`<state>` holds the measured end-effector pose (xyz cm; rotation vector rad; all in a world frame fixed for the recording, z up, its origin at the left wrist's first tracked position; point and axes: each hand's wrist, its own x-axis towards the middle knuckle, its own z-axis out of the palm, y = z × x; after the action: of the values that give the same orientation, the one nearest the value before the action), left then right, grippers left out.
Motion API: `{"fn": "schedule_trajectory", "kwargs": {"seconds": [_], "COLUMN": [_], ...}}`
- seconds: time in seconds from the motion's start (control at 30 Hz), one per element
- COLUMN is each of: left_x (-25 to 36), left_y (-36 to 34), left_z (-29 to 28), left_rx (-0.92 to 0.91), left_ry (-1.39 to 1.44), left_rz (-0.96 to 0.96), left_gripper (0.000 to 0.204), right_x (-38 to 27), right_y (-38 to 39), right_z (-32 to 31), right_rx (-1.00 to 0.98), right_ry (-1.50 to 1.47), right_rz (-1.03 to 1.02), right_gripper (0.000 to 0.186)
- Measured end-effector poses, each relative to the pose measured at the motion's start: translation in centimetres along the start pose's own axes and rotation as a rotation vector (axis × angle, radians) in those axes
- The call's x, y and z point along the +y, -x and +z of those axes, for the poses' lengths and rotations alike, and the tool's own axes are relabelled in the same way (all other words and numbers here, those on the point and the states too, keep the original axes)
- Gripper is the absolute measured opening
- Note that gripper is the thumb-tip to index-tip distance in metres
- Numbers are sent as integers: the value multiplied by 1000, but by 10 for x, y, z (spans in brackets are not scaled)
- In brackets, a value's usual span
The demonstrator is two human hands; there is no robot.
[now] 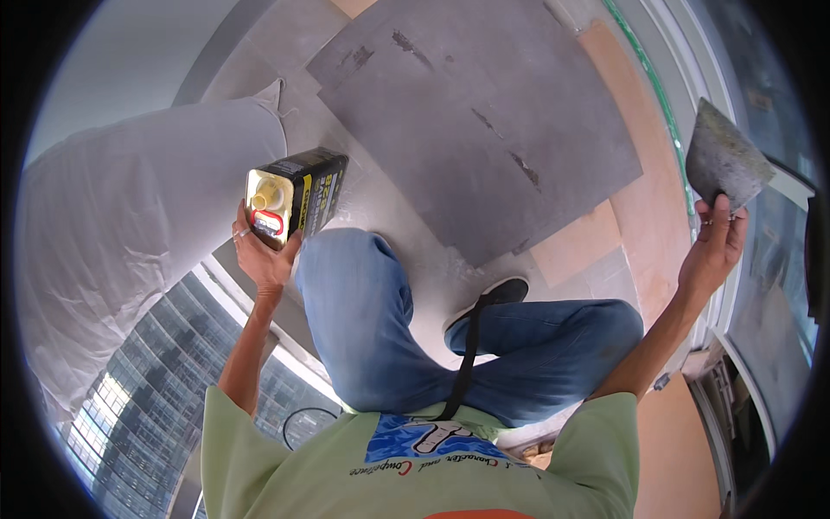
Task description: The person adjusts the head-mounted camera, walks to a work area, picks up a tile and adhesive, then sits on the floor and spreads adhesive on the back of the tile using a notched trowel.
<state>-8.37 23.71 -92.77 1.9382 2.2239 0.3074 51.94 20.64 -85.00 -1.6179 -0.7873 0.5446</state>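
Observation:
At centre left my left hand [264,259] grips the bottom end of a rectangular black metal can [307,173] with yellow markings, tilted with its bright top and yellowish cap toward me. On the right, my right hand [722,233] holds a small squarish grey plate [726,151] with a mottled, stained surface, its fingers at the lower edge. My bent, jeans-clad legs [354,320] are below and between the two hands, with a dark shoe [510,292] on the floor.
A large grey sheet [467,112] with dark scuffs lies on the tiled floor, over tan boards [571,242]. A bulky white-covered object [147,182] stands at left, beside glass [130,363] showing a tall building. Window frames and a green edge strip [657,86] run along the right.

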Motion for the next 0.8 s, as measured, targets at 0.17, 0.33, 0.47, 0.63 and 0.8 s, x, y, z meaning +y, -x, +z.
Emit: {"fn": "schedule_trajectory", "kwargs": {"seconds": [0.17, 0.33, 0.47, 0.63, 0.8], "left_x": [-1, 3, 13, 16, -46], "left_y": [5, 1, 9, 27, 31], "left_z": [5, 5, 4, 15, 27], "left_rx": [67, 61, 83, 99, 199], "left_ry": [48, -11, 69, 187, 282], "left_rz": [31, -13, -62, -180, -103], "left_gripper": [103, 107, 104, 86, 82], "right_x": [-13, -25, 8, 103, 130], "right_y": [-19, -8, -11, -5, 47], "right_z": [38, 78, 88, 82, 41], "right_rx": [6, -145, -368, -376, -148], "right_ry": [-289, -453, -30, -504, -399], "right_rz": [-212, -274, -355, 159, 197], "right_gripper": [13, 10, 18, 12, 19]}}
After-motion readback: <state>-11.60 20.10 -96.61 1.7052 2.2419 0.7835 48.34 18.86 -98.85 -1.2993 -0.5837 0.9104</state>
